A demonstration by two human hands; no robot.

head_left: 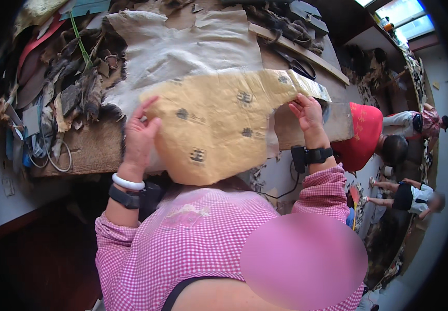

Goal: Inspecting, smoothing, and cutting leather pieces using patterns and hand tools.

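Observation:
A large tan paper sheet [213,122], cut to an irregular outline and marked with dark printed characters, hangs over the table's near edge. My left hand [140,136] pinches its left edge, fingers closed at the upper corner. At the narrow right end, my right hand [308,113] grips the paper's lower edge between thumb and fingers. Beneath and beyond the sheet lies a pale hide [182,49] with ragged edges, spread on the table. The paper covers the hide's near part.
Fur scraps [84,85] pile up at the left, with a pale cable [60,160] looped over the wooden table [86,151]. Scissors [300,66] and a long wooden strip [307,54] lie at the back right. A person in red [357,135] is close on the right; others are farther off.

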